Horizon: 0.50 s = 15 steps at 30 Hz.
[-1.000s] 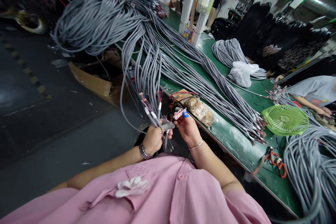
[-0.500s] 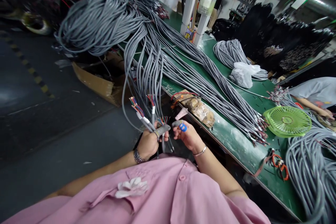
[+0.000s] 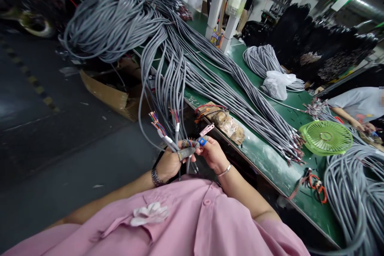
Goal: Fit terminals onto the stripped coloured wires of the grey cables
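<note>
Grey cables (image 3: 171,143), smooth, round and rubbery-looking, sit in the left hand (image 3: 168,165) in front of the bench's near long edge, clear of its top. The left fingers are closed around them, the thumb sheathed in a dull grey, rough-looking wrap (image 3: 186,153). The right hand (image 3: 214,155) has its fingers curled inward, their tips at a small spray of thin coloured wires (image 3: 189,143); whether they grip these I cannot tell. A glossy blue band (image 3: 202,141) circles one right finger, and a flat pink strip (image 3: 207,129) slants up just beside it. Left of the wires, white sleeves (image 3: 168,139) collar two stripped ends, whose fine strands splay like bristles. A lumpy, plastic-wrapped brown bundle (image 3: 228,126) rests on the green bench (image 3: 261,156) along that near edge. Behind it, long grey lengths (image 3: 231,84) run in ropy parallel lines, spilling in heavy loops over the edge farther left. Toward the right end lie a round, ribbed lime-green fan (image 3: 326,137), orange-handled scissors (image 3: 317,188) nearer the edge, and a crumpled translucent bag (image 3: 277,85) farther back.
</note>
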Tool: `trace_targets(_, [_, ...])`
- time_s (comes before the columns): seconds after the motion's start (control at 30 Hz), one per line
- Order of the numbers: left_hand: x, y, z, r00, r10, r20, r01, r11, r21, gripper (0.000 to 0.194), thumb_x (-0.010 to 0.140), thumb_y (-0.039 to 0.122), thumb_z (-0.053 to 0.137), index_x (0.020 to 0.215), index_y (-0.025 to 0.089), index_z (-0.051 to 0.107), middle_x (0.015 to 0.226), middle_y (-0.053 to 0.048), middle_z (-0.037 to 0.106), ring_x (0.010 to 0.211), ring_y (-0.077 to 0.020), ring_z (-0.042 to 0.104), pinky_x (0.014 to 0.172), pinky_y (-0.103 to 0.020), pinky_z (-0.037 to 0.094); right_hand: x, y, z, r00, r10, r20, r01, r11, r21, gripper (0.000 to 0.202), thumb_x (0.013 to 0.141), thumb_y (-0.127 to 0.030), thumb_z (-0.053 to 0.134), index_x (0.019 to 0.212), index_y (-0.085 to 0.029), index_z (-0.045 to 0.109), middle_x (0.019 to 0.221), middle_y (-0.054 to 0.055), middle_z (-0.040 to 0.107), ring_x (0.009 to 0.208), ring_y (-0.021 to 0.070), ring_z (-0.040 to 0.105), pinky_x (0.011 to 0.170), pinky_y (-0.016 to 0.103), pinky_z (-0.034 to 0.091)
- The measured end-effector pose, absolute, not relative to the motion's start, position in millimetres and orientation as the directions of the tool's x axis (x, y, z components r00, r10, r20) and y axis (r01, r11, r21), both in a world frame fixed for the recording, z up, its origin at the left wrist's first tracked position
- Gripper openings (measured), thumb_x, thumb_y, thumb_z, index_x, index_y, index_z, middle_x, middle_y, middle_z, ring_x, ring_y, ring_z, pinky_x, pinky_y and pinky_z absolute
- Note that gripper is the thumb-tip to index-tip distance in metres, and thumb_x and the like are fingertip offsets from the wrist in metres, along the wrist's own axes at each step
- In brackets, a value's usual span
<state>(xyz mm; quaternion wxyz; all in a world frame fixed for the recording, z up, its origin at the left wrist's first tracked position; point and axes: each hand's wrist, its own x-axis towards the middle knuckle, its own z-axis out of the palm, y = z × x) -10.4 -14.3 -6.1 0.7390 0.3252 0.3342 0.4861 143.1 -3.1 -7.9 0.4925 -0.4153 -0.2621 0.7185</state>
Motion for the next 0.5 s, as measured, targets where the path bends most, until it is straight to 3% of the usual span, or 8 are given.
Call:
trace_targets(0.2, [-11.6, -10.0, -2.8, 0.269, 0.950, -0.160, -0.542, 0.286, 0.790, 0.020, 0.068, 0.024, 0.076, 0.085, 0.014, 0.072, 0.078, -0.007, 0.074, 0.053, -0.0120, 0.062, 0.043, -0.020, 0.033, 156.0, 13.8, 3.0, -0.108, 0.908, -0.405, -0.612, -0.382, -0.693, 0.051, 0.081, -0.066, 0.055, 0.090, -0.017, 0.065, 0.076, 0.002, 0.063, 0.059, 0.0099, 0.053, 0.054, 0.022, 0.047])
trace_targets(0.33, [-5.1, -5.4, 1.8, 0.261, 0.956, -0.132, -0.566, 0.262, 0.782, 0.020, 0.068, 0.023, 0.076, 0.086, 0.014, 0.071, 0.079, -0.007, 0.074, 0.054, -0.0119, 0.062, 0.044, -0.020, 0.032, 156.1, 20.7, 10.5, -0.069, 0.942, -0.329, -0.550, -0.311, -0.775, 0.043, 0.080, -0.060, 0.062, 0.088, -0.018, 0.067, 0.075, 0.001, 0.062, 0.063, 0.0099, 0.053, 0.055, 0.020, 0.047])
trace_targets(0.5, [2.8, -3.1, 2.1, 0.239, 0.963, -0.124, -0.556, 0.241, 0.796, 0.019, 0.067, 0.022, 0.076, 0.084, 0.014, 0.071, 0.076, -0.006, 0.073, 0.052, -0.0113, 0.061, 0.043, -0.020, 0.031, 151.8, 22.1, 8.5, -0.028, 0.952, -0.304, -0.577, -0.264, -0.773, 0.034, 0.078, -0.050, 0.070, 0.082, -0.017, 0.067, 0.070, 0.000, 0.059, 0.062, 0.0096, 0.052, 0.056, 0.020, 0.046])
